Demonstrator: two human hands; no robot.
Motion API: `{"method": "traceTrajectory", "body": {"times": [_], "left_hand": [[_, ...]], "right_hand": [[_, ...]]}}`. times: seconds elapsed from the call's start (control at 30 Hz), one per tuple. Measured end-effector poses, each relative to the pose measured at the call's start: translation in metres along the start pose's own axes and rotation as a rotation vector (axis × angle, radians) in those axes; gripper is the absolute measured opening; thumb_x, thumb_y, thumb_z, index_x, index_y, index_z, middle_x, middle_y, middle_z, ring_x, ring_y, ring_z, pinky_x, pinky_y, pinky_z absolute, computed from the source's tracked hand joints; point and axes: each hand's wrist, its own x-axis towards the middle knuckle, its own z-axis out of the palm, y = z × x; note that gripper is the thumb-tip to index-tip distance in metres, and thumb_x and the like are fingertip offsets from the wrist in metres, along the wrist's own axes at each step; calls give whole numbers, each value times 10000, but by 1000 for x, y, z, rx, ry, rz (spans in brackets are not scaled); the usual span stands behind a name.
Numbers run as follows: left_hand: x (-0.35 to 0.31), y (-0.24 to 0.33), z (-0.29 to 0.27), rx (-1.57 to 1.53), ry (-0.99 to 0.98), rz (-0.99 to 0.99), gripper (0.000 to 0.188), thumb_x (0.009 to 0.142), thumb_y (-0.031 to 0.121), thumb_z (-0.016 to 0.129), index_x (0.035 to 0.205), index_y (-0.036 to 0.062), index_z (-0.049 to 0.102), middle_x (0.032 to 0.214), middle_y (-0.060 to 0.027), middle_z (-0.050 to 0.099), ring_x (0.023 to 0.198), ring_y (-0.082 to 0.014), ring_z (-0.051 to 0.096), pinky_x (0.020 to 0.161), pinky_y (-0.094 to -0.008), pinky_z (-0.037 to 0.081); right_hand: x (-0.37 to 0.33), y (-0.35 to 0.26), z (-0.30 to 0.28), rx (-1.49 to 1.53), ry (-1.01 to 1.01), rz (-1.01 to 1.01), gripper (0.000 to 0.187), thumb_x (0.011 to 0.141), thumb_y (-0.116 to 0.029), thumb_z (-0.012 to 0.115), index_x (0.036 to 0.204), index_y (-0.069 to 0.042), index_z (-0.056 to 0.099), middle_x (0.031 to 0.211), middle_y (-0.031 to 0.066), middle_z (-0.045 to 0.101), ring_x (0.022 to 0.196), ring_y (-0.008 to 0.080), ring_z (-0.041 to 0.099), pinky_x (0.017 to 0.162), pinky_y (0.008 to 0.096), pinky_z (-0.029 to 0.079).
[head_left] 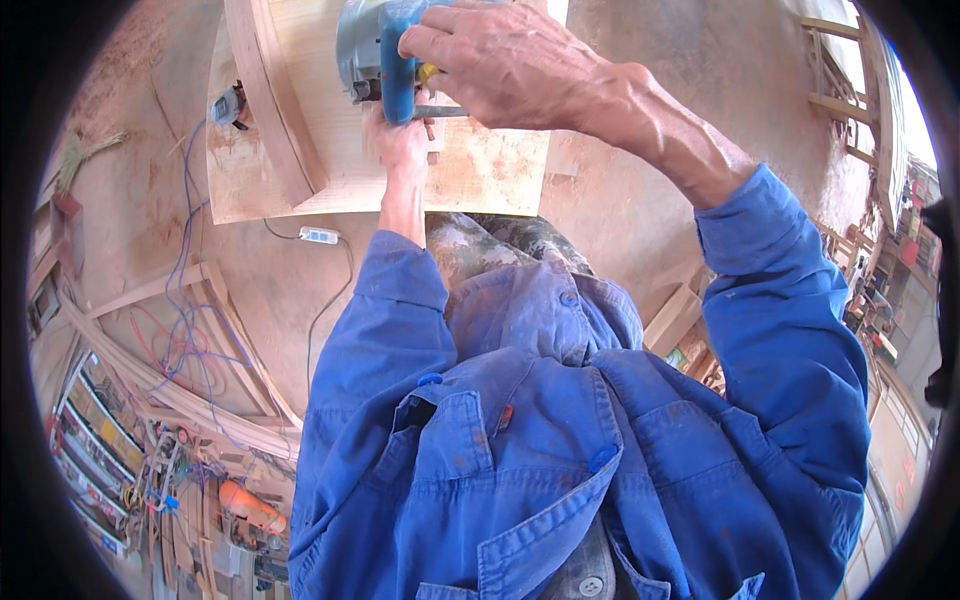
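My right hand [500, 65] reaches in over a power tool with a blue handle [398, 75] and a rounded grey housing [357, 50]; its fingers are closed on the blue part. Just below the handle is my left hand [402, 142], fingers curled and partly hidden, so what it grips cannot be made out. A dark bar [440, 112] sticks out sideways between the hands. Beside the left hand shows a small wooden piece [433, 145]. The tool is above a wide pale board [490, 170], and its upper part runs out of view.
A curved wooden beam [275, 110] lies across the board's left side. A small grey power tool [228, 105] rests by the board's left edge. On the floor are a white power strip [319, 235], tangled cords [185, 310] and wooden frames [225, 310]. An orange object [250, 507] sits lower left.
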Motion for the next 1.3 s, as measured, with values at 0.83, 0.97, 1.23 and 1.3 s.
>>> {"method": "traceTrajectory", "body": {"times": [0.83, 0.97, 1.23, 1.3], "left_hand": [[-14, 42, -103, 289, -27, 76, 190, 1045, 26, 485, 1156, -9, 635, 893, -87, 681, 673, -120, 621, 584, -250, 498], [10, 40, -106, 453, -52, 60, 264, 1040, 28, 477, 1190, -13, 690, 917, -63, 683, 728, -106, 624, 656, -245, 519], [56, 70, -105, 208, -282, -265, 334, 1055, 235, 574, 1208, -48, 667, 973, -90, 713, 856, -140, 671, 769, -287, 553], [80, 74, -110, 253, -385, -307, 332, 1059, 259, 576, 1187, -34, 663, 992, -103, 719, 882, -162, 683, 798, -300, 561]], "right_hand": [[-225, -6, 55, 1700, 613, 928, 402, 948, -148, 685, 1307, -3, 577, 1163, 136, 685, 1133, 273, 668, 1000, 405, 542], [-195, -46, 86, 1489, 388, 930, 290, 961, -162, 705, 1220, -41, 653, 1164, 113, 704, 1122, 234, 673, 1011, 399, 544], [-110, -86, 135, 451, 254, 397, 253, 784, -100, 741, 1034, -109, 704, 1048, 69, 674, 1050, 274, 636, 902, 406, 538], [-77, -90, 150, 338, 200, 291, 235, 779, -108, 728, 1013, -117, 702, 1038, 59, 655, 1067, 268, 623, 909, 401, 529]]}}
